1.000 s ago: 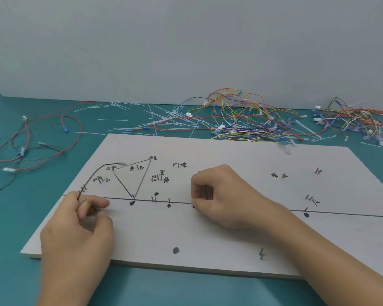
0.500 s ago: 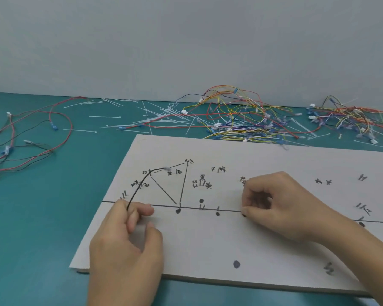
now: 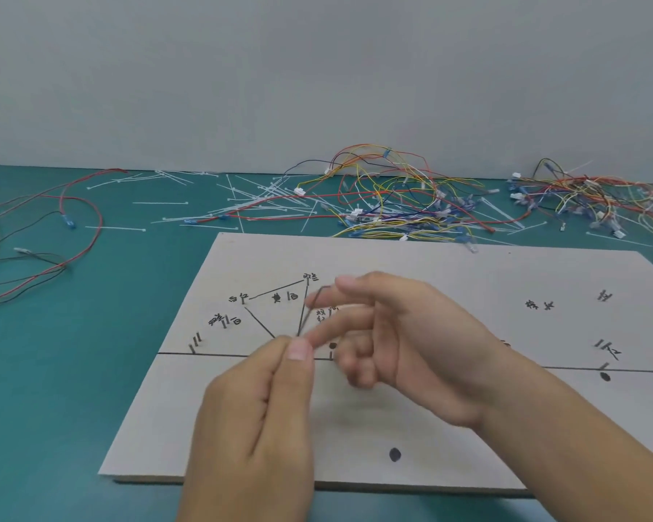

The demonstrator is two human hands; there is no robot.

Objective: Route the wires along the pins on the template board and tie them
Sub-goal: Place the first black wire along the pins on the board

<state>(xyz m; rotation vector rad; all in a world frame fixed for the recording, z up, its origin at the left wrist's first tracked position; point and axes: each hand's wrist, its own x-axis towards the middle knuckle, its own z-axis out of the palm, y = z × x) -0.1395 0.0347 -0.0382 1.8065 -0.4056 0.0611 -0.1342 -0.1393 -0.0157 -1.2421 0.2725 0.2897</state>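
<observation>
A pale template board (image 3: 449, 427) with drawn lines, handwritten labels and small pins lies on the teal table. My left hand (image 3: 257, 420) is raised over its middle and pinches a thin black wire (image 3: 310, 310) between thumb and forefinger. The wire rises from the pinch and bends to the right at its top. My right hand (image 3: 404, 344) hovers just right of it with fingers spread and blurred; its fingertips are near the wire, and contact cannot be told. The board's centre line is partly hidden by both hands.
A tangle of coloured wires with connectors (image 3: 396, 197) lies behind the board, another bundle (image 3: 589, 197) at the far right. White cable ties (image 3: 257, 205) are scattered behind the board. Red and black wires (image 3: 46, 239) loop at the left. A grey wall stands behind.
My left hand lifted the black wire off the board's left pins and carried it toward the middle. My right hand left the centre line, rose and opened its fingers beside the wire.
</observation>
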